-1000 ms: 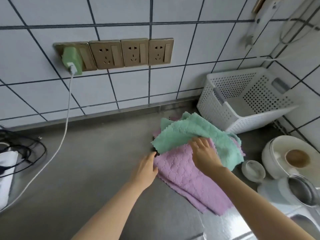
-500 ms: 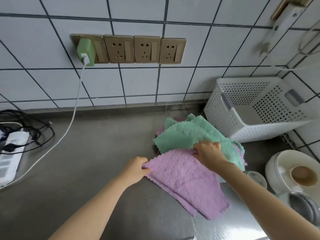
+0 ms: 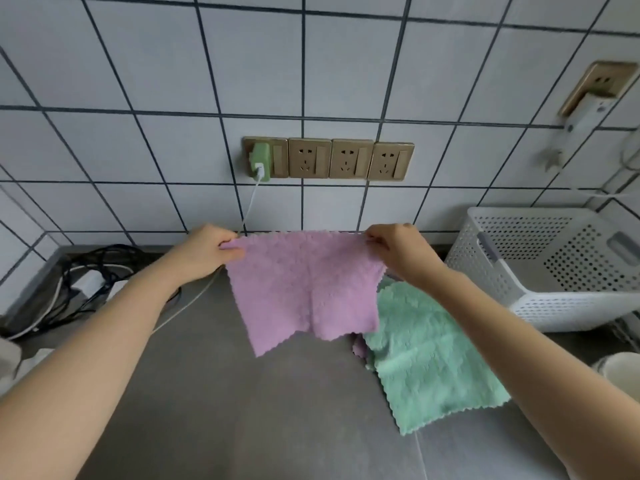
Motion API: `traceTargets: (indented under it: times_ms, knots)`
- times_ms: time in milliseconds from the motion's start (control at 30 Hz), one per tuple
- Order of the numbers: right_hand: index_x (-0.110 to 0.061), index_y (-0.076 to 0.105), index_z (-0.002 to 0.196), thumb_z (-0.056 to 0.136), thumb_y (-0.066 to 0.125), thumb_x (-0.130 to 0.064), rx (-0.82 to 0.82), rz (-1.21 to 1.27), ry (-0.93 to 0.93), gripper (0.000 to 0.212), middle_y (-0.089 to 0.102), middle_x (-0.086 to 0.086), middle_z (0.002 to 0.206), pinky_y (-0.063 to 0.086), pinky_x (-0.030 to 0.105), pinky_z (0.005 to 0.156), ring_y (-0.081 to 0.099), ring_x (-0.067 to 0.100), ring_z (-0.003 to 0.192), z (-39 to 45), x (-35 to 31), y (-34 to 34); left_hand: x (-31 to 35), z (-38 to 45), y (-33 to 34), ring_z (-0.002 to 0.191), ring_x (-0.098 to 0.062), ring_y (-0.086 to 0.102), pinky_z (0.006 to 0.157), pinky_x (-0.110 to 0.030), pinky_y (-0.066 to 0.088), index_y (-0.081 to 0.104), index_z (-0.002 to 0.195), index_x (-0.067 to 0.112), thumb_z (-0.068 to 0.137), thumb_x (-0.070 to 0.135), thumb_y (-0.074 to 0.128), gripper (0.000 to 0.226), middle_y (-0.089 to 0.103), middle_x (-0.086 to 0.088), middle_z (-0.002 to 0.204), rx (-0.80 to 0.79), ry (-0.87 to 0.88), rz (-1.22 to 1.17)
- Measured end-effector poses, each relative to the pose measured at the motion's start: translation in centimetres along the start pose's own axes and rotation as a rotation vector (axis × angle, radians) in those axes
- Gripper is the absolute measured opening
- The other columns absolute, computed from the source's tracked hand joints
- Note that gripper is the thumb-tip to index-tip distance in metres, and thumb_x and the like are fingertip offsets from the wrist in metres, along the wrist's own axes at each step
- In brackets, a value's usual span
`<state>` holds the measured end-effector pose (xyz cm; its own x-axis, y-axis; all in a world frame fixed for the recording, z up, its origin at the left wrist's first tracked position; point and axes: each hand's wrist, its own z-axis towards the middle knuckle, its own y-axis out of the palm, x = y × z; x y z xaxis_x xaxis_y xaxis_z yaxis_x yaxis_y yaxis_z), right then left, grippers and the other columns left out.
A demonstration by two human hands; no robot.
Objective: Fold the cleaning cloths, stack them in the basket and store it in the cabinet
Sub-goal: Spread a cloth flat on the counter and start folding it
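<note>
Left hand (image 3: 204, 252): pinches one top corner of the purple cloth (image 3: 304, 289).
Right hand (image 3: 398, 251): pinches the other corner.
Why: it hangs flat, ready to fold.

Purple cloth (image 3: 304, 289): fluffy, scalloped edges, hangs spread out in the air above the bench (image 3: 242, 393), its top corners pinched in my left grip (image 3: 207, 252) and right grip (image 3: 398, 251). Lower edge dangles uneven, creased down the middle. Green cloth (image 3: 433, 358): same texture, lies flat on the bench beneath. White perforated basket (image 3: 540, 265): stands at the right by the tiled wall, tilted.
</note>
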<state>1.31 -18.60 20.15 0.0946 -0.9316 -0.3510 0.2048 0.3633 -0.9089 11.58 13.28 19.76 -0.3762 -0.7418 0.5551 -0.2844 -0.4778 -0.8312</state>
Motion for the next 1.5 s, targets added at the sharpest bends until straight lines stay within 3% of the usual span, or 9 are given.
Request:
traceTargets:
  times_ms: [133,233,367,667,767,900,1133,1333,1500]
  knots:
    - [-0.017,0.070,0.099,0.089,0.052,-0.015,0.167,-0.054,-0.144,0.021,0.071,0.005,0.082,0.053,0.039,0.061,0.064,0.029,0.073,-1.9,-2.4,1.7,-1.7,-3.8,-0.1,0.053,-0.006,0.031,0.051,-0.026,0.028,0.048,0.060,0.014,0.088,0.009,0.059,0.030,0.040,0.004,0.055,0.318,0.132,0.020]
    - [-0.015,0.070,0.097,0.088,0.050,-0.018,0.158,-0.077,-0.242,0.022,0.071,0.003,0.087,0.055,0.035,0.064,0.066,0.028,0.082,-5.1,-2.8,5.3,-4.3,-7.6,3.1,0.072,-0.007,0.063,0.068,-0.025,0.052,0.073,0.099,0.023,0.087,0.005,0.062,0.024,0.071,0.007,0.082,0.307,0.161,0.058]
    - [-0.013,0.067,0.101,0.091,0.044,-0.021,0.022,-0.055,-0.256,0.026,0.072,0.002,0.091,0.055,0.036,0.075,0.066,0.026,0.101,-9.7,-0.4,13.1,-8.9,-11.0,10.1,0.102,-0.016,0.065,0.102,-0.004,0.029,0.072,0.106,0.011,0.070,-0.015,0.072,0.044,0.068,0.002,0.110,0.212,0.271,0.102]
    - [-0.009,0.063,0.122,0.096,0.040,-0.025,-0.082,-0.101,-0.373,0.038,0.058,0.009,0.133,0.046,0.037,0.100,0.053,0.026,0.125,-17.0,3.8,25.9,-18.7,-14.6,22.2,0.141,-0.010,0.029,0.116,-0.025,0.017,0.051,0.134,0.021,0.079,0.000,0.071,0.063,0.041,0.006,0.147,-0.063,0.355,0.175]
    - [-0.008,0.058,0.129,0.094,0.044,-0.021,-0.071,-0.135,-0.399,0.040,0.052,0.010,0.139,0.044,0.039,0.103,0.050,0.026,0.129,-17.4,4.6,27.1,-19.7,-14.5,23.0,0.143,-0.009,0.021,0.116,-0.029,0.014,0.046,0.139,0.024,0.087,0.004,0.062,0.057,0.035,0.008,0.151,-0.033,0.398,0.177]
    - [-0.010,0.055,0.132,0.097,0.042,-0.024,-0.047,-0.157,-0.435,0.040,0.051,0.007,0.140,0.042,0.036,0.105,0.050,0.022,0.129,-17.2,5.3,27.4,-20.5,-14.3,22.9,0.143,-0.002,0.018,0.116,-0.026,0.012,0.042,0.141,0.032,0.098,0.040,0.030,0.045,0.028,0.020,0.152,-0.010,0.450,0.185]
    - [-0.012,0.058,0.129,0.098,0.033,-0.033,0.018,-0.216,-0.429,0.045,0.059,0.002,0.133,0.050,0.034,0.097,0.057,0.020,0.122,-18.6,4.3,26.7,-20.3,-15.6,24.1,0.138,0.012,0.014,0.116,-0.020,0.003,0.039,0.132,0.049,0.095,0.027,0.034,0.043,0.027,0.030,0.146,0.018,0.415,0.142]
    - [-0.011,0.060,0.125,0.094,0.050,-0.020,0.114,-0.210,-0.374,0.035,0.062,0.005,0.128,0.049,0.034,0.097,0.060,0.022,0.117,-25.5,0.7,23.6,-18.1,-22.7,23.1,0.133,0.018,0.018,0.113,-0.010,0.009,0.045,0.124,0.057,0.084,0.073,0.015,0.052,0.019,0.054,0.132,0.036,0.425,0.110]
    - [-0.015,0.062,0.124,0.102,0.016,-0.042,0.041,-0.236,-0.416,0.057,0.062,0.000,0.128,0.049,0.027,0.094,0.060,0.016,0.117,-30.0,-1.2,22.8,-17.6,-27.3,23.1,0.134,0.020,0.014,0.111,-0.006,0.004,0.020,0.115,0.083,0.078,0.081,0.007,0.039,0.012,0.057,0.132,-0.089,0.406,0.137]
